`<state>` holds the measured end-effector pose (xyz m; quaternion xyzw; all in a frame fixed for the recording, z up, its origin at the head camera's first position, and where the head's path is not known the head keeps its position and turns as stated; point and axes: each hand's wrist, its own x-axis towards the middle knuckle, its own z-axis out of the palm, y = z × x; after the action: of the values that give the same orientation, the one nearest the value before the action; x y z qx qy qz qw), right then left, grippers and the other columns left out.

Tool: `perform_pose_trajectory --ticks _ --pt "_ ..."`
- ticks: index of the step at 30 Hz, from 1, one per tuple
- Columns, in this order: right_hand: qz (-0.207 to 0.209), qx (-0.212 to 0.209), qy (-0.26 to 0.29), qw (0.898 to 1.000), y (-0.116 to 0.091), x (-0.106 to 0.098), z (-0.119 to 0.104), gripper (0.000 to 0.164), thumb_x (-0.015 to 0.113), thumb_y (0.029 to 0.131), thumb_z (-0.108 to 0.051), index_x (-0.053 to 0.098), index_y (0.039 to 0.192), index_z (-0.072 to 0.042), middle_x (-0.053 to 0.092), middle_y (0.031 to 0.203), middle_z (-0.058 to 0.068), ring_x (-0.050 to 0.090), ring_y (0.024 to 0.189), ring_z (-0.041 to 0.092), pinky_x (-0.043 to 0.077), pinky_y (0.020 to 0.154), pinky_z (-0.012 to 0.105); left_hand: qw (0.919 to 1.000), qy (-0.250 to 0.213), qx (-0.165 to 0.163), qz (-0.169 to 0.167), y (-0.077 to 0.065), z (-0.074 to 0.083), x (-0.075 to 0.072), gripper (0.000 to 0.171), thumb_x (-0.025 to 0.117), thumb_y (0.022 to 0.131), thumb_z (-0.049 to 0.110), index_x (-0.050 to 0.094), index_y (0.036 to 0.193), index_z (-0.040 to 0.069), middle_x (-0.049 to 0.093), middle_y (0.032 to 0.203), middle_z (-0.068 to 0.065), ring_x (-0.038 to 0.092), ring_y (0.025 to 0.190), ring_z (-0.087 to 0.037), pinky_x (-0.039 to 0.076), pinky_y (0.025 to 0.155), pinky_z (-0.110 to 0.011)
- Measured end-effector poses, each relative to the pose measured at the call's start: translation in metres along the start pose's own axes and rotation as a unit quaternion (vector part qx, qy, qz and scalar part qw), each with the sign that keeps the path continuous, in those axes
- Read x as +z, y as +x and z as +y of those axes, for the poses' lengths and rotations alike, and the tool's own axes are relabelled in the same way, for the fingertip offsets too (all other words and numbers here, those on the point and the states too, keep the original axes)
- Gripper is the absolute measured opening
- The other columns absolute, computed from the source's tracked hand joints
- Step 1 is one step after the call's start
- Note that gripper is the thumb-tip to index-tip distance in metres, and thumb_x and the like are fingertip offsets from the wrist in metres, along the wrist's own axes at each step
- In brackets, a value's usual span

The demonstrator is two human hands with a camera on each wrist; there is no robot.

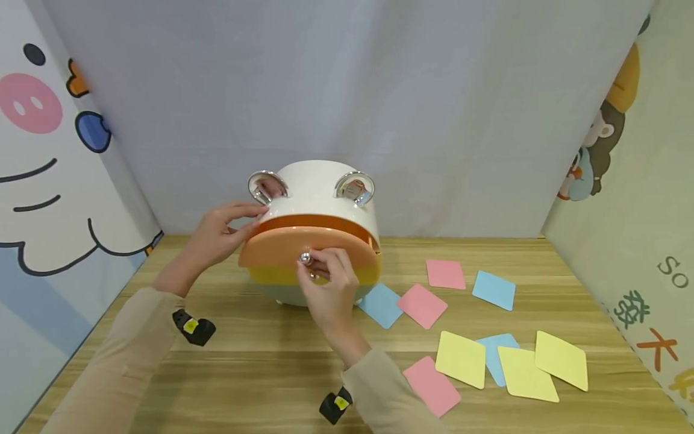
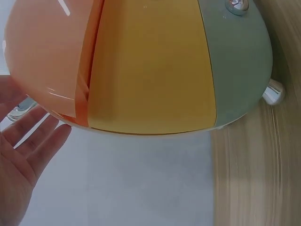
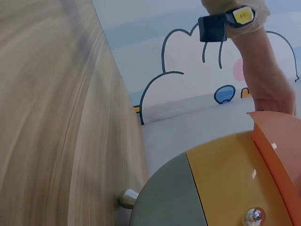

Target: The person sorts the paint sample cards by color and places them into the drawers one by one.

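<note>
A small white drawer box point(image 1: 320, 184) with two shiny ear-shaped pieces stands on the table, fronted by an orange, a yellow and a green drawer. The top orange drawer point(image 1: 271, 247) is pulled partly out, leaving a gap under the white rim. My right hand point(image 1: 332, 286) pinches its silver knob point(image 1: 306, 258) between thumb and fingers. With fairly straight fingers, my left hand point(image 1: 219, 235) touches the box's upper left side. The yellow drawer point(image 2: 150, 70) and the green drawer point(image 2: 240, 61) are pushed in. In the right wrist view, my right hand is out of sight.
To the right of the box lie several square paper cards: pink cards point(image 1: 446, 274), blue cards point(image 1: 494, 290) and yellow cards point(image 1: 461, 359), some overlapping. A grey curtain point(image 1: 461, 120) hangs behind the wooden table point(image 1: 244, 374), with cartoon panels on both sides.
</note>
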<state>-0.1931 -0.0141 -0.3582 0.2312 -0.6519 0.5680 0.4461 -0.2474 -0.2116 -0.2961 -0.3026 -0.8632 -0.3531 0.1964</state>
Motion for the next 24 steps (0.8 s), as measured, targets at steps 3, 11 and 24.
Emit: perform_pose_trajectory --ticks 3,11,24 --pt "-0.008 0.0 -0.001 1.0 -0.003 -0.003 -0.006 0.013 0.071 0.072 0.004 0.064 0.083 0.006 0.055 0.081 0.012 0.064 0.069 0.018 0.054 0.063 0.017 1.0 0.004 0.003 0.004 0.0 -0.001 0.001 0.026 0.059 0.086 0.0 0.063 0.112 -0.001 0.061 0.109 -0.018 0.057 0.1 -0.034 0.056 0.061 -0.038" --pt "-0.019 -0.013 0.003 1.0 -0.011 -0.012 -0.018 0.015 0.072 0.069 0.006 0.064 0.082 0.006 0.054 0.079 0.012 0.065 0.068 0.019 0.055 0.061 0.019 0.9998 -0.007 0.005 0.016 -0.001 0.0 0.002 0.027 0.061 0.085 -0.001 0.064 0.111 0.0 0.062 0.108 -0.016 0.058 0.099 -0.03 0.048 0.061 -0.008" --pt "-0.031 -0.063 0.003 0.998 -0.023 -0.02 -0.03 0.019 0.072 0.068 0.009 0.065 0.086 0.005 0.054 0.081 0.012 0.063 0.069 0.018 0.054 0.062 0.016 0.9994 -0.024 0.005 0.025 -0.001 0.0 0.003 0.028 0.062 0.083 -0.002 0.064 0.111 0.0 0.062 0.108 -0.016 0.057 0.099 -0.028 0.047 0.061 -0.005"
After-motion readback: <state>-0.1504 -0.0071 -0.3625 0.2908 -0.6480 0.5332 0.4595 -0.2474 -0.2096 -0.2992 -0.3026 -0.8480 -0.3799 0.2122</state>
